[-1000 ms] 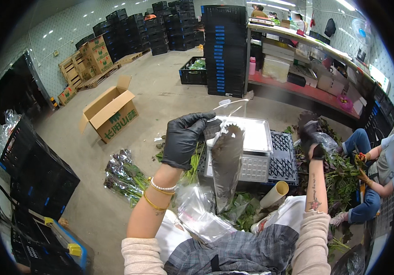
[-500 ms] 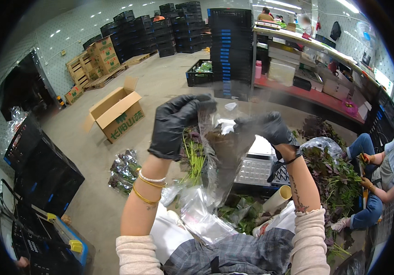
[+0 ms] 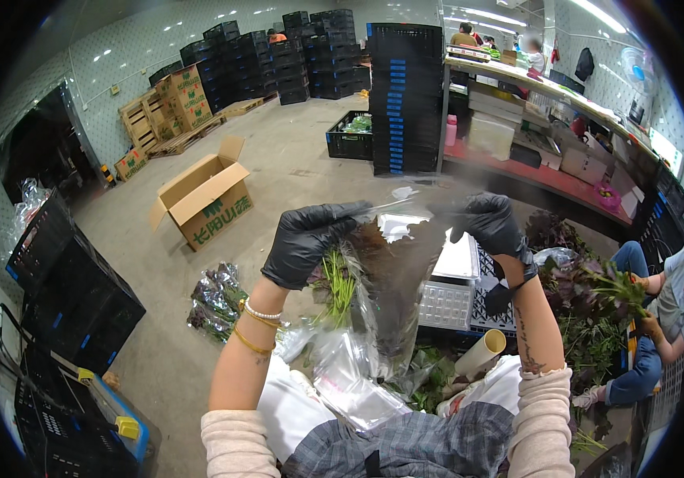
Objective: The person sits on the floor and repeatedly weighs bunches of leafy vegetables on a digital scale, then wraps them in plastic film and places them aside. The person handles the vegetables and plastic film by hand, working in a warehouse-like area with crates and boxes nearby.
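Observation:
My left hand (image 3: 310,243), in a black glove, is closed on one upper corner of a clear plastic bag (image 3: 394,323). My right hand (image 3: 492,227), gloved alike, pinches the opposite upper side. Between them the bag hangs upright over my lap; a dark brownish mass shows in or behind it, I cannot tell which. Beside the bag on the left lies a bunch of greens with pale stems (image 3: 339,291). Below it, a pile of flat clear bags (image 3: 354,386) rests between my knees. A clear plastic tray (image 3: 445,305) sits behind, near my right wrist.
A cardboard tube (image 3: 482,353) stands near my right knee. An opened carton (image 3: 211,199) and bagged greens (image 3: 218,303) are on the floor at left. Black crates (image 3: 407,103) are stacked ahead. At right a co-worker's hands (image 3: 648,323) hold purple-green leafy stems (image 3: 614,287).
My hands have drawn farther apart, spreading the bag's top wider, and my left hand has come lower. The co-worker has raised a bunch of leafy stems.

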{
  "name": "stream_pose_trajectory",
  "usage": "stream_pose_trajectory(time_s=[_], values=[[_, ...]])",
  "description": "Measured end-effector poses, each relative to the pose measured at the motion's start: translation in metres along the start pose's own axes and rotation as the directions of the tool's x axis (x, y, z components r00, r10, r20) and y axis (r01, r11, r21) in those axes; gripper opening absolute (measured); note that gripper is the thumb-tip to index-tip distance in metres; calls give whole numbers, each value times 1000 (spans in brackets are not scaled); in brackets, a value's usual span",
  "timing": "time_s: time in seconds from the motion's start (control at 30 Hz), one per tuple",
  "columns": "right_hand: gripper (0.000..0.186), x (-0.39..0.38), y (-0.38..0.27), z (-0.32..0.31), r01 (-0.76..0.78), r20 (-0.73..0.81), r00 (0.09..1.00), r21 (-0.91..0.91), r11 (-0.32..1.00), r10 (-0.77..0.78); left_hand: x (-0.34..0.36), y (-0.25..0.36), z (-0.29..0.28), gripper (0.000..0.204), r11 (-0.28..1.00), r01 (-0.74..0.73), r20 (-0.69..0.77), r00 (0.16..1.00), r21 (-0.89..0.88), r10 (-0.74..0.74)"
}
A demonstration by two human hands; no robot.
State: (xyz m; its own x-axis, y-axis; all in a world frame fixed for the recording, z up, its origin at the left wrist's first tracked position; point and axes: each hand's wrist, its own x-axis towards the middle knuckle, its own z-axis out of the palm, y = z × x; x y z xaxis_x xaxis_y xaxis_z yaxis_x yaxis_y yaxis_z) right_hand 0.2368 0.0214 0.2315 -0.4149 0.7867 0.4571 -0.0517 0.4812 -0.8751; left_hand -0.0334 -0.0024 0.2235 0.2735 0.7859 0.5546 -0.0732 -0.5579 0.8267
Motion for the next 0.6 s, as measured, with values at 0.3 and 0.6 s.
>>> stream_pose_trajectory(time_s=[0.3,0.6], values=[[18,0,15,-8,339,136,932,-7,941,-335,5,-3,-14,21,988,-13,250,967,-156,52],[30,14,35,43,493,66,869,-208,844,-491,-8,-40,11,34,905,-176,-278,913,388,297]])
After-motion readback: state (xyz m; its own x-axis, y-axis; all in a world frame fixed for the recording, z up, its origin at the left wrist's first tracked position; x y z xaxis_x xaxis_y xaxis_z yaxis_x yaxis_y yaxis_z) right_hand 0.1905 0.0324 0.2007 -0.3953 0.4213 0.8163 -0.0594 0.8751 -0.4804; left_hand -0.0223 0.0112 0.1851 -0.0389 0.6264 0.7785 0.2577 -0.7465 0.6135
